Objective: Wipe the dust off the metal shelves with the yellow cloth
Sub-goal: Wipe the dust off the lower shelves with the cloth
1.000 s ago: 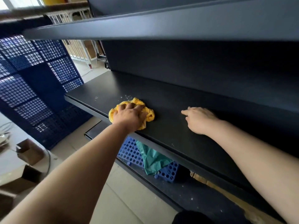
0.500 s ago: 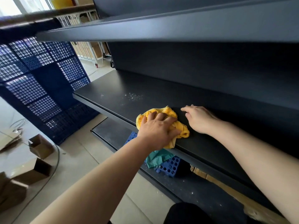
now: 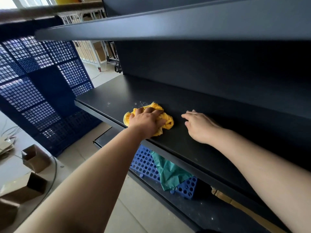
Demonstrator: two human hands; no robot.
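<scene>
The left hand (image 3: 148, 121) lies palm down on the yellow cloth (image 3: 168, 121), which is bunched into a wad on the middle shelf (image 3: 117, 96) close to its near edge. The grip of this hand is closed over the wad: the fingers curve across its top and the thumb bears against its right side, so cloth shows only at the left, far and right margins of the hand. A patch of pale dust specks (image 3: 140, 103) sits on the shelf just beyond the far left edge of the cloth. The right hand (image 3: 200, 126) rests palm down on the same shelf, to the right of the cloth and apart from it. Its grip is open, fingers extended toward the left, and holds nothing. The upper shelf (image 3: 168, 24) runs overhead. On the lower shelf (image 3: 193, 214) lies a blue perforated rack (image 3: 144, 163) with a green plastic sheet (image 3: 170, 174) draped over it. A blue perforated panel (image 3: 38, 91) stands at the left, and open cardboard boxes (image 3: 35, 158) sit on the floor (image 3: 134, 207) near it.
</scene>
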